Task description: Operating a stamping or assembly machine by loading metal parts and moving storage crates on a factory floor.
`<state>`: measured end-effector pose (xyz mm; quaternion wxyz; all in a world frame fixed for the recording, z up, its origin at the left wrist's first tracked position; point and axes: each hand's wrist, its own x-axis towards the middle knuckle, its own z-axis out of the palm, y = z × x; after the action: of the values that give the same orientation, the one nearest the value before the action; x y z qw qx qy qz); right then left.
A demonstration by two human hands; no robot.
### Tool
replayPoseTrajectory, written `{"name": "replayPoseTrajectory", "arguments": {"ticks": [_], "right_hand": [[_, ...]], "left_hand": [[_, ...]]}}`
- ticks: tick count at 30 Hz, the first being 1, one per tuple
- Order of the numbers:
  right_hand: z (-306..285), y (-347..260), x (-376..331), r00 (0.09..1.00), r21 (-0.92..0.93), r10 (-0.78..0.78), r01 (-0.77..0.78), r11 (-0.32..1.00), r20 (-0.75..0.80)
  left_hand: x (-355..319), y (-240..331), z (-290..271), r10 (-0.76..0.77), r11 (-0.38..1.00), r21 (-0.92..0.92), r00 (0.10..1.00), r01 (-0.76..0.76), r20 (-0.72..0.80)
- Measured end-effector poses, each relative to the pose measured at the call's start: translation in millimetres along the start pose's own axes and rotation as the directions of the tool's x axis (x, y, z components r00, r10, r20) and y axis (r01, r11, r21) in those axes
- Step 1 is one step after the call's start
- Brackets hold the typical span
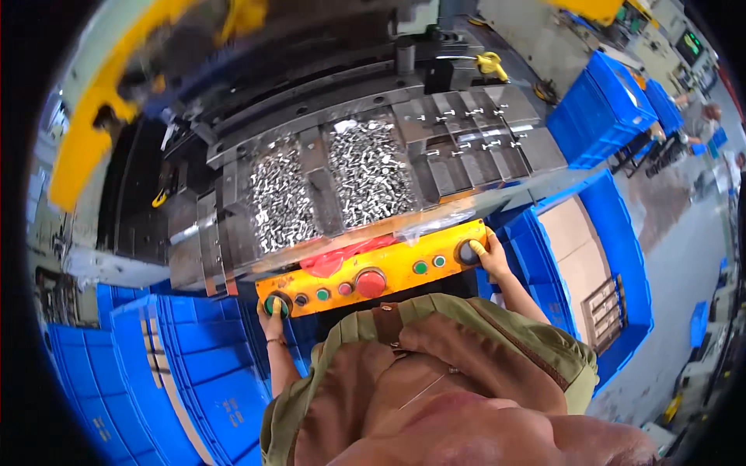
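A yellow control panel (399,265) stretches across in front of me, with a large red mushroom button (371,283) in the middle and smaller green and red buttons along it. My left hand (270,317) grips the panel's left end, its thumb on the big green button (277,306). At the right end my right hand (490,256) is closed round the edge, thumb on a big dark button (468,253). Both hands' other fingers are partly hidden by the panel. Beyond it, two bins of small shiny metal fasteners (370,172) lie on the press bed (320,194).
Metal fixture blocks (458,167) with small bolt-like parts sit at the bed's right. Blue crates (198,342) stand at left; another crate (639,303) at right holds cardboard and a slotted tray (604,312). A yellow machine frame (93,116) rises at far left. People work at far right.
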<state>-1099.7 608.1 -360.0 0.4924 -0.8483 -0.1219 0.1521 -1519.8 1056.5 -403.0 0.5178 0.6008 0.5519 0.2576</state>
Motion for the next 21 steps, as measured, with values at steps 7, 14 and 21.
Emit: {"name": "replayPoseTrajectory", "arguments": {"ticks": [7,14,21], "right_hand": [[-46.0,-138.2,0.5,0.967,-0.765,-0.157,0.256,0.591,0.202],[-80.2,-333.0,52.7,0.469,0.093,-0.665,0.774,0.627,0.581],[21.2,-468.6,187.7,0.651,-0.333,-0.749,0.738,0.588,0.122]], "left_hand": [[-44.9,71.6,23.8,0.437,0.897,0.139,0.795,-0.419,-0.421],[-71.3,280.7,32.2,0.851,0.477,0.348,0.325,-0.807,-0.413],[51.8,472.7,94.7,0.939,0.325,0.309,0.344,-0.894,0.009]]}}
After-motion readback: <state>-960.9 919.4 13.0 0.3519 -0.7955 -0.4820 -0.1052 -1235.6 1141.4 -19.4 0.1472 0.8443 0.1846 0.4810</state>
